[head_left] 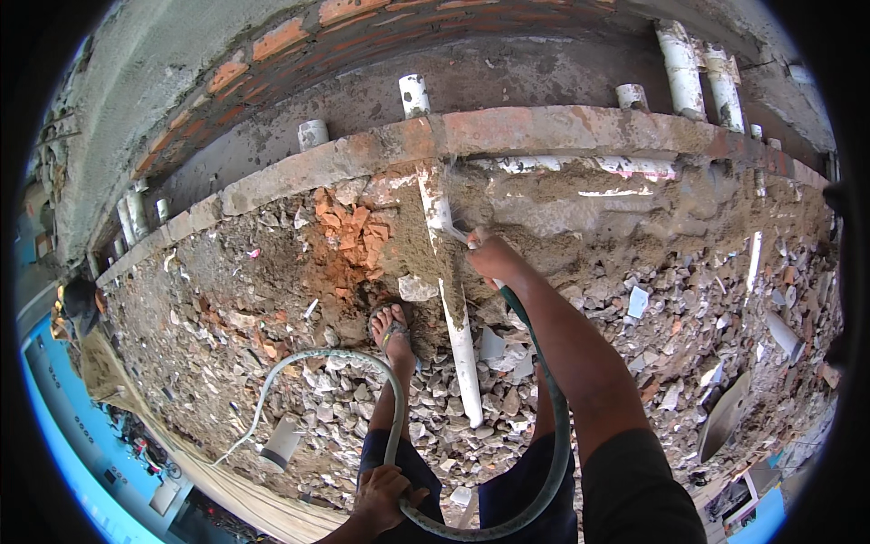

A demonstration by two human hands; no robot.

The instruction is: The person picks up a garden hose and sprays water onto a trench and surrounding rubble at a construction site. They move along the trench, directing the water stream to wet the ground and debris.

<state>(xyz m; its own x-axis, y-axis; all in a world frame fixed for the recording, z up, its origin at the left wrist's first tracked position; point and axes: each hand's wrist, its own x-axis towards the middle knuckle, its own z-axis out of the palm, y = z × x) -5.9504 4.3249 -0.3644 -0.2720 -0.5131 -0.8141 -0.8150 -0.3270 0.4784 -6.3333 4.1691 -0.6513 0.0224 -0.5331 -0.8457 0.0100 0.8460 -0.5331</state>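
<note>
My right hand is closed round the end of a green hose, close to a white pipe that runs from the ledge toward me over the rubble. A thin spray of water leaves the hose end and strikes the upper part of that pipe, which is smeared with mud. Lower down, my left hand grips the same hose near my thigh. Between the two hands the hose hangs in a loop; beyond the left hand it arches out over the stones to the left.
A curved brick and concrete ledge crosses the far side, with white pipe stubs standing behind it. Broken orange bricks lie beside my sandalled foot. Loose rubble covers the ground. At far left is a person's dark cap.
</note>
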